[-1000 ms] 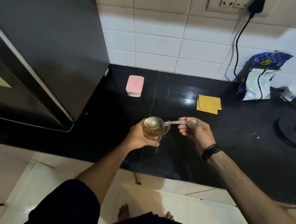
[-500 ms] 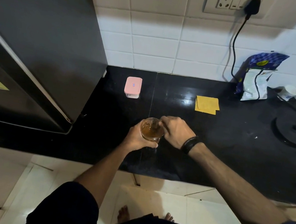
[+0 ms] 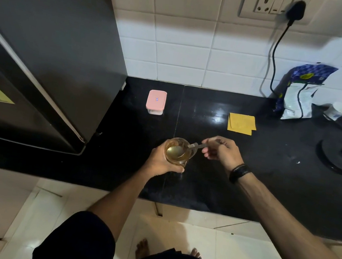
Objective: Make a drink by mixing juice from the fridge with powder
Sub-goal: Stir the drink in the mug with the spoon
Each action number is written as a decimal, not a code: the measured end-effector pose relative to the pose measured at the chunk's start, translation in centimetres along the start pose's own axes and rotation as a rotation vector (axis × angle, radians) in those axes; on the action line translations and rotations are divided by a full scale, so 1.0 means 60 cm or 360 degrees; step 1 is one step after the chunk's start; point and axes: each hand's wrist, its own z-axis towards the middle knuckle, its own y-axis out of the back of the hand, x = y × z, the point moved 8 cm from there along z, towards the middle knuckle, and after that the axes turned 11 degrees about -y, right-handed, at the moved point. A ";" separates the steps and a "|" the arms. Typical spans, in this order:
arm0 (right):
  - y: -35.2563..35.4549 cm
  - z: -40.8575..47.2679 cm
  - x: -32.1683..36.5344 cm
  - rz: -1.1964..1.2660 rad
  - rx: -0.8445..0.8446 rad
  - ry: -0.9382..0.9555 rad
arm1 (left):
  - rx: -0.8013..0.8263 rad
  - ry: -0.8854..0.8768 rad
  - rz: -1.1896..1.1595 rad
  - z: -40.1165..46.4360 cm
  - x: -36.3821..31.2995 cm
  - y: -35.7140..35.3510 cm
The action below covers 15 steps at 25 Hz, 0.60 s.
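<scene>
My left hand (image 3: 160,163) grips glass (image 3: 177,151); right hand (image 3: 222,151) pinches spoon (image 3: 185,149), handle pointing right, bowl in juice; open table (image 3: 267,188) rightward.

Your glass (image 3: 178,152) is clear and smooth, amber liquid showing through; the spoon (image 3: 181,151) looks like polished metal; the desk (image 3: 269,177) is glossy black stone throwing back light; the box lid (image 3: 156,99) is matt pink plastic; the yellow cloth (image 3: 242,123) looks soft and dull; the wall tiles (image 3: 183,42) are smooth white ceramic; the fridge (image 3: 45,44) has a dark satin finish.
</scene>
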 end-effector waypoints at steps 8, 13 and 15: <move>0.031 -0.071 -0.046 -0.0851 -0.0227 0.0789 | -0.0012 0.0028 0.0020 0.001 0.001 0.001; 0.021 -0.088 -0.061 -0.0762 -0.0391 0.0927 | -0.0003 0.0048 0.0043 0.001 0.001 0.002; 0.017 -0.088 -0.070 -0.0717 -0.0423 0.0901 | -0.0002 0.0058 0.0043 0.000 0.004 0.001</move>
